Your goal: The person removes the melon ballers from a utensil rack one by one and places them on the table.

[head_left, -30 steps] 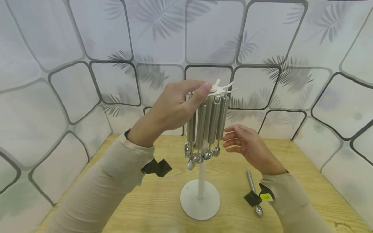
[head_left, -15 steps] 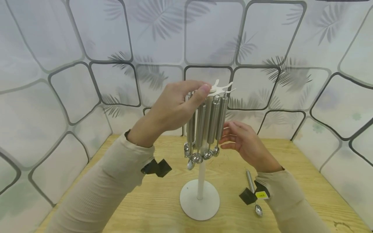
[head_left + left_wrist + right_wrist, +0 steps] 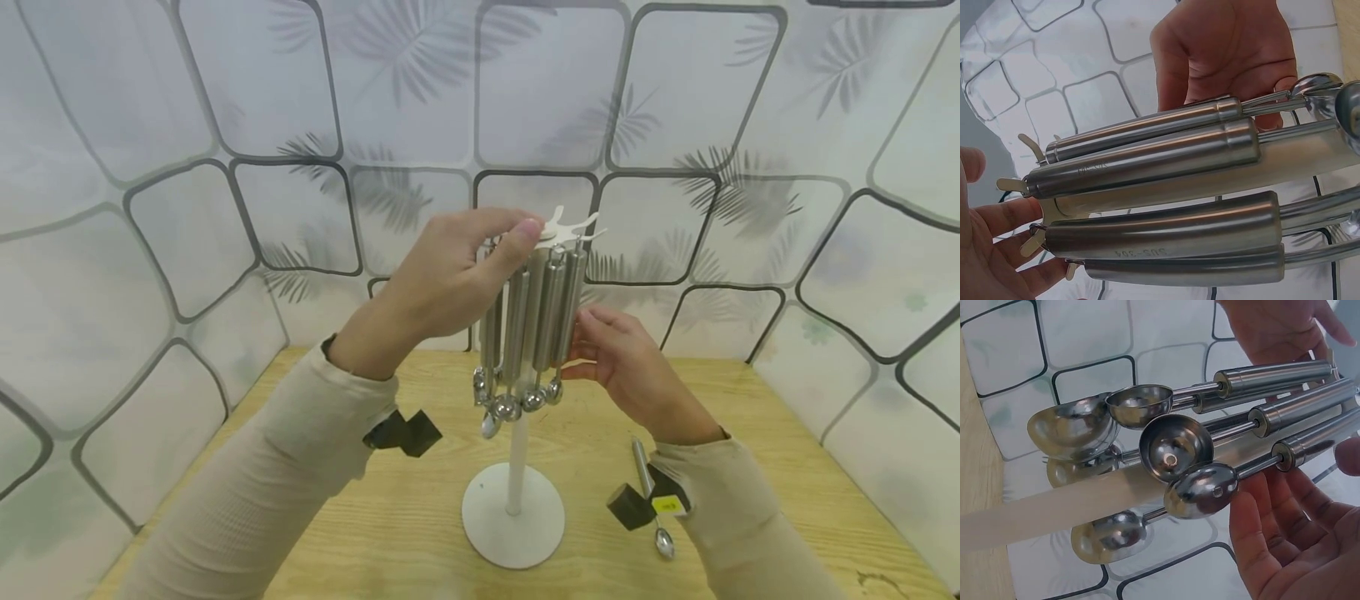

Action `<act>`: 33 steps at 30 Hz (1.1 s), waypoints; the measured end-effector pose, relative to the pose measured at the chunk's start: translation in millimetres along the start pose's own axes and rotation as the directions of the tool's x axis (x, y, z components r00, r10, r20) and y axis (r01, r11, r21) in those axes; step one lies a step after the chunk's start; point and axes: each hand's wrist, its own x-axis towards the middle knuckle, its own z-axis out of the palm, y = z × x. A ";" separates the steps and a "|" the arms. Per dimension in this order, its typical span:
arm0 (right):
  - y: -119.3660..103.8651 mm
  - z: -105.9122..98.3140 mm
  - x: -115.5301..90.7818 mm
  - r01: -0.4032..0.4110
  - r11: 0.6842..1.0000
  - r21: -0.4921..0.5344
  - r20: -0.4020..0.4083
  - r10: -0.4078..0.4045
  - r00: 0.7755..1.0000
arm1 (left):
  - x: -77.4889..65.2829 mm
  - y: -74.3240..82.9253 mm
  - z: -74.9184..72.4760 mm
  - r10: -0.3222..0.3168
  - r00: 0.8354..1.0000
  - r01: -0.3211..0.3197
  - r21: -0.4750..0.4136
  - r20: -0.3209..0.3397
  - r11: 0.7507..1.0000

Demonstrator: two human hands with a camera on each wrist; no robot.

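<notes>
Several metal spoons [image 3: 555, 317] with thick tubular handles hang by rings from the hooked top [image 3: 558, 233] of a white stand. My left hand [image 3: 461, 271] holds that top, its thumb at the hub and its fingers [image 3: 1013, 215] behind the hooks. Beside the hanging handles, my right hand [image 3: 622, 362] has its extended fingers behind the right-most one, partly hidden. In the right wrist view, those fingers [image 3: 1254, 528] lie next to an oval spoon bowl [image 3: 1202, 489], and the thumb [image 3: 1349, 456] is near the handle; contact is unclear. Other bowls are round.
The stand's round white base [image 3: 513, 533] rests on a wooden table [image 3: 375, 517]. Another metal spoon [image 3: 663, 543] lies on the table at the right, partly covered by the right wrist's black camera [image 3: 630, 506]. A patterned backdrop [image 3: 420, 100] surrounds the table.
My right hand has moved left, from beside the hanging spoons to right against them, with its fingertips now behind a handle. The left hand has stayed on the stand's top.
</notes>
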 end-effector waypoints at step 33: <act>-16.6 6.9 -5.4 0.054 0.942 -0.331 -0.058 -0.078 0.995 | 2.4 -3.4 0.2 0.003 1.000 -0.003 -0.007 0.011 1.000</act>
